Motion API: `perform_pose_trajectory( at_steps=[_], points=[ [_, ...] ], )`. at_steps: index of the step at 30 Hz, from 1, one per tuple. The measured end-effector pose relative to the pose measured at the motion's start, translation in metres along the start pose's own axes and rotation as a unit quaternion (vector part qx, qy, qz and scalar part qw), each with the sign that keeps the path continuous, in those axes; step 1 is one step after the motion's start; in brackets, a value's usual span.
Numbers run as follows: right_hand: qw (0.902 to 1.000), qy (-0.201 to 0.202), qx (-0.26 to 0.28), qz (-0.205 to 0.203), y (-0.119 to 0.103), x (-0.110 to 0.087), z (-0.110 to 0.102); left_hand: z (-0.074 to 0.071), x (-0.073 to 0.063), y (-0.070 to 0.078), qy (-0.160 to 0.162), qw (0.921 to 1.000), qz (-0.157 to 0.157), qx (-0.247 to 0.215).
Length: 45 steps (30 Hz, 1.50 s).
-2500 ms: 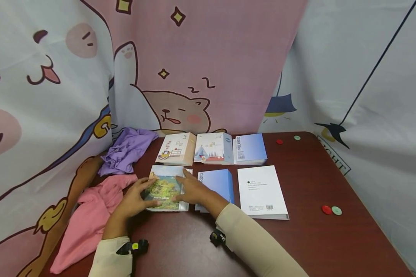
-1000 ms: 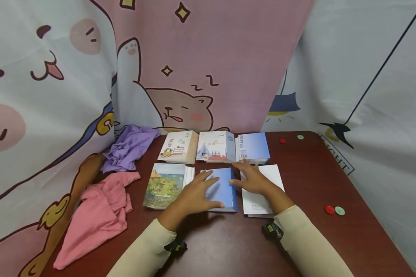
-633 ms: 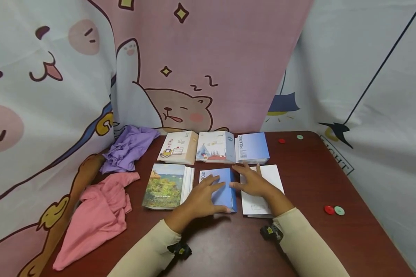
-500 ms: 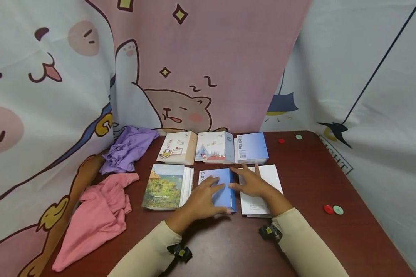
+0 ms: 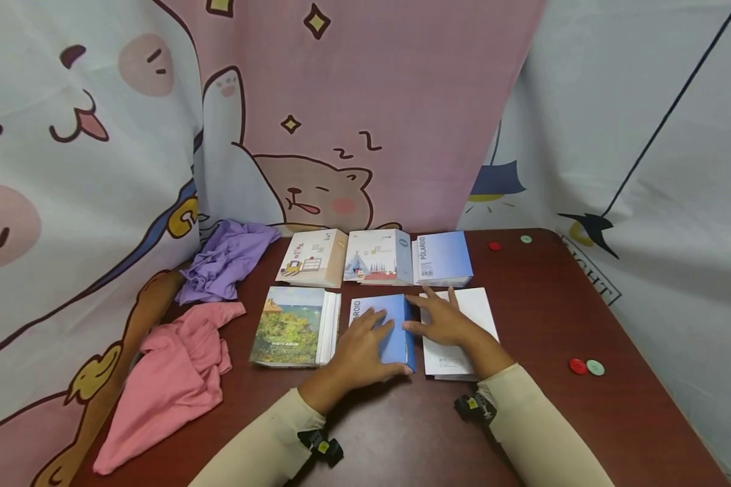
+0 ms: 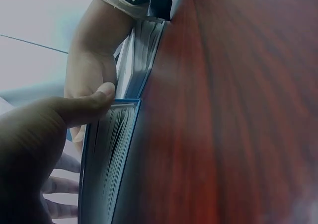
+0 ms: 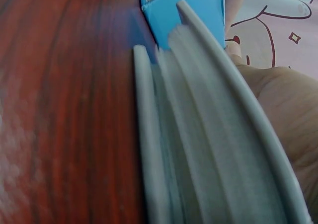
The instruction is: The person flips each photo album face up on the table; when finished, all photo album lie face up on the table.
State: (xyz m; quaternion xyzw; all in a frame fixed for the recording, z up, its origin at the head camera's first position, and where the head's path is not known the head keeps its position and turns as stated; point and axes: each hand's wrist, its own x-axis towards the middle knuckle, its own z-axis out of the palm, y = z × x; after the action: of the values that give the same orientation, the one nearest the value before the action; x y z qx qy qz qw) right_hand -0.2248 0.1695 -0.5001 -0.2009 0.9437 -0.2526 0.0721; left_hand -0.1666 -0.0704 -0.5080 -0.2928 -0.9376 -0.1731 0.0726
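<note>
Six albums (image 5: 289,331) lie on the table (image 5: 536,318), three along its far edge. Left hand (image 5: 361,350) and right hand (image 5: 447,323) touch, fingers spread, the blue album (image 5: 394,345), middle of the nearer three, with pages (image 6: 112,149) inside. Two cloths (image 5: 185,379) are at left edge, four discs (image 5: 577,366) toward right.

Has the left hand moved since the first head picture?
Yes. Against the pink cloth, the left hand has moved right, from the landscape album to the front blue album.

fingers (image 5: 368,321) off landscape album (image 5: 286,335), now at blue album (image 5: 396,345)
</note>
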Motion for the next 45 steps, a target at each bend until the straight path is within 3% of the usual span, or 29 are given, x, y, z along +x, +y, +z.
perform_pose_trajectory(
  at_steps=[7, 13, 20, 23, 27, 30, 33, 36, 40, 45],
  points=[
    [1.0, 0.001, 0.0, -0.007, 0.001, 0.001, -0.002, 0.0, 0.001, 0.005, 0.002, 0.9999, -0.01, 0.007],
    [0.9994, 0.01, 0.034, -0.002, 0.003, -0.003, -0.004, 0.002, 0.0, 0.004, 0.026, 0.9996, 0.003, -0.01],
    [0.9946, 0.019, 0.09, -0.048, 0.006, -0.01, -0.016, -0.003, 0.0, 0.005, 0.064, 0.9963, 0.017, -0.055],
    [0.9838, -0.022, 0.163, -0.071, 0.007, -0.013, -0.022, -0.007, 0.0, 0.005, 0.072, 0.9936, 0.009, -0.087],
    [0.9521, -0.084, 0.281, -0.088, 0.006, -0.015, -0.027, -0.01, -0.001, 0.005, 0.096, 0.9853, 0.012, -0.141],
    [0.932, -0.09, 0.339, -0.09, 0.004, -0.015, -0.028, -0.01, 0.0, 0.003, 0.118, 0.9749, 0.025, -0.187],
    [0.9138, -0.07, 0.385, -0.108, 0.002, -0.014, -0.028, -0.008, 0.001, 0.001, 0.12, 0.9613, 0.026, -0.247],
    [0.9025, -0.053, 0.408, -0.125, 0.001, -0.014, -0.025, -0.006, 0.001, -0.001, 0.104, 0.9368, 0.019, -0.333],
    [0.912, -0.034, 0.391, -0.118, -0.003, -0.017, -0.023, -0.006, 0.001, -0.003, 0.087, 0.9, 0.019, -0.427],
    [0.9335, -0.011, 0.337, -0.121, -0.009, -0.02, -0.02, -0.008, -0.003, -0.006, 0.088, 0.8729, 0.028, -0.479]
  ],
)
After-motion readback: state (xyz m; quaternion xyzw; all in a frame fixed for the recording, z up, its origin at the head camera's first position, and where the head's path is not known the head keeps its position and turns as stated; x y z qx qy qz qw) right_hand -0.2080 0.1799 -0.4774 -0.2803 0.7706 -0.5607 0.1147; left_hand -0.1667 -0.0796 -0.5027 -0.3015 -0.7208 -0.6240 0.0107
